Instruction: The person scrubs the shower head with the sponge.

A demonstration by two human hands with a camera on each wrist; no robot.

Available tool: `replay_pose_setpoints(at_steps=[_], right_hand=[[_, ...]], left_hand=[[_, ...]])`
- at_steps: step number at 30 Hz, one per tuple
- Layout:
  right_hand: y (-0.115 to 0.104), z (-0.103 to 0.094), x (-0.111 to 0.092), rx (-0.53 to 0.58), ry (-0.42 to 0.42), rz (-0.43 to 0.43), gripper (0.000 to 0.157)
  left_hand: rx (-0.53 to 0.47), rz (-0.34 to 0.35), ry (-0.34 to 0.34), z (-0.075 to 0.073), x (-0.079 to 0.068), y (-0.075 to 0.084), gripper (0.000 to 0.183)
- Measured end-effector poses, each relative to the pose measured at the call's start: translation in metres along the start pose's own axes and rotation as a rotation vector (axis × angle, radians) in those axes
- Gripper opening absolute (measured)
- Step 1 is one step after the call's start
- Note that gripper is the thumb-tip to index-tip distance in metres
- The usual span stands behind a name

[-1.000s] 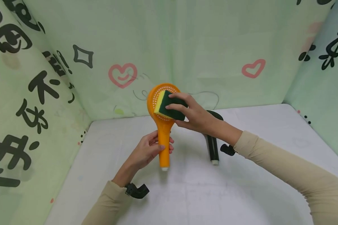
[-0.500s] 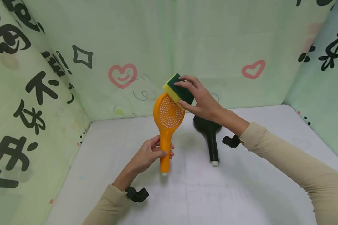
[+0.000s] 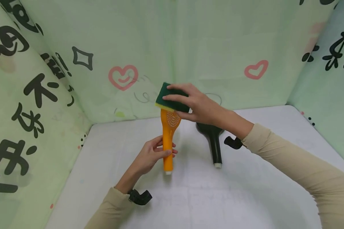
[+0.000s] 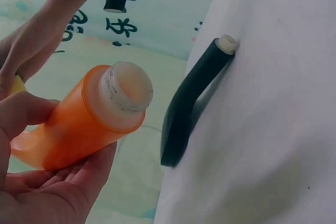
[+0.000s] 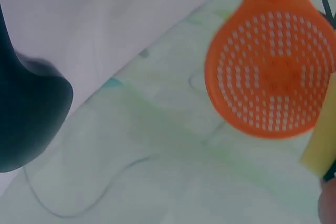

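Observation:
My left hand [image 3: 153, 156] grips the handle of an orange shower head [image 3: 168, 140], held upright with its perforated face partly covered in the head view. The whole round face with pale nozzles shows in the right wrist view. My right hand [image 3: 199, 103] holds a green and yellow sponge [image 3: 173, 97], thumb below and fingers over the green side, yellow side down at the top of the shower head. In the right wrist view the sponge's yellow layer [image 5: 321, 129] overlaps the face's edge. The handle's white threaded end [image 4: 126, 86] points at the left wrist camera.
A black shower head [image 3: 215, 143] lies on the white tabletop [image 3: 203, 197] to the right, its upper part behind my right forearm. Pale green curtains [image 3: 212, 38] with printed hearts and characters stand at the back and sides.
The sponge went from the front of the orange face up to its upper right edge, then left over its top, its yellow side turning downward. The left hand's grip stays.

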State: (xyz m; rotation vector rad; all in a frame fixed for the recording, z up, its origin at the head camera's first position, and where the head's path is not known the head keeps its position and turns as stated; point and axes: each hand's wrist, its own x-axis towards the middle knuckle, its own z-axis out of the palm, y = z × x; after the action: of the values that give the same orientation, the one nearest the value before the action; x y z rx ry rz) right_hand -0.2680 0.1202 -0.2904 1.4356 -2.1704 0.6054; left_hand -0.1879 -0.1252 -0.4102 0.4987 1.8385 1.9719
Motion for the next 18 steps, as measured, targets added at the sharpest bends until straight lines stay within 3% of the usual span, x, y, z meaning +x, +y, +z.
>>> replay_pose_setpoints(at_steps=[6,10,18], right_hand=[[0.021,-0.010,-0.001,0.131,-0.051,0.399,0.049],[0.034,-0.004,-0.010,0.305,-0.062,0.592,0.052],[0.035,0.016,-0.030,0.901,0.014,0.830,0.056]], left_hand=[[-0.016,-0.038,-0.015,-0.002,-0.002,-0.003,0.056],[-0.072,-0.017,-0.040,-0.003,-0.003,-0.005,0.054],[-0.133,0.073,-0.083,-0.004,-0.003,-0.003,0.052]])
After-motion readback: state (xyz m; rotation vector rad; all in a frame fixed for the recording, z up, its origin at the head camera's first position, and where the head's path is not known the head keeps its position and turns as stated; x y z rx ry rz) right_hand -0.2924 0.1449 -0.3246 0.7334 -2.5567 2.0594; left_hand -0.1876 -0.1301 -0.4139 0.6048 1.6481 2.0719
